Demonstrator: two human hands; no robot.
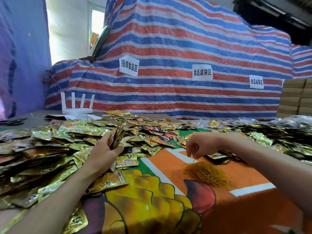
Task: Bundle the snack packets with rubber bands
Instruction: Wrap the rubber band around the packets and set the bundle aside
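Gripping a small upright stack of snack packets (pixel 117 135) at frame centre, the left hand (pixel 103 149) rests amid the loose packet heap (pixel 42 149). Further right, the right hand (pixel 196 144) pinches one rubber band (pixel 193 159) just above the orange band pile (pixel 207 173) on the counter (pixel 244 200).

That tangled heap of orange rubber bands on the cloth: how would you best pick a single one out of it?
Pinch one loop that stands up at the far edge of the rubber band heap, coming from straight above with two fingers, as the right hand does. The heap lies flat and tangled, so a sideways grab would likely drag many along.
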